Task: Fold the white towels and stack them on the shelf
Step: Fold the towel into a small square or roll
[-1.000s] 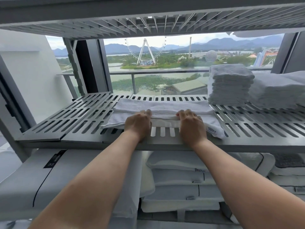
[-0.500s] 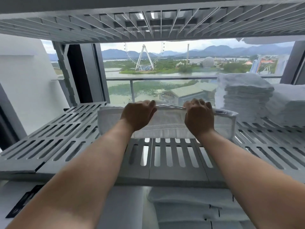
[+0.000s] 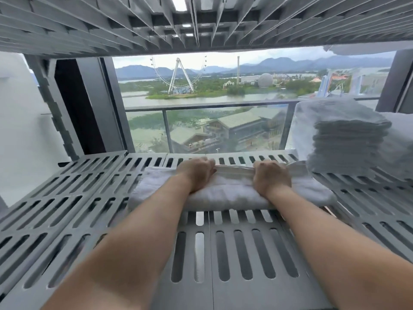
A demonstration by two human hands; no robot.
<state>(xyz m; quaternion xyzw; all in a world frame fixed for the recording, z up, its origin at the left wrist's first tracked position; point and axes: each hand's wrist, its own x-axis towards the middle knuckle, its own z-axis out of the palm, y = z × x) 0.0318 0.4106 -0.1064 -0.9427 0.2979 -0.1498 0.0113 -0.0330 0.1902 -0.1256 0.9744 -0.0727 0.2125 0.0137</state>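
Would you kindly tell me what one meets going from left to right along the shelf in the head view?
Slotted shelf → left hand → right hand → stack of folded towels. Both hands grip the white towel, which spans them.

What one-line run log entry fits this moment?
left hand: grips towel edge | right hand: grips towel edge | towel: on slatted shelf | folded stack: to its right

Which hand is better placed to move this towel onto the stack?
Probably the right hand: it grips the towel on the side nearest the folded stack, which stands to the right on the shelf. The left hand grips farther away.
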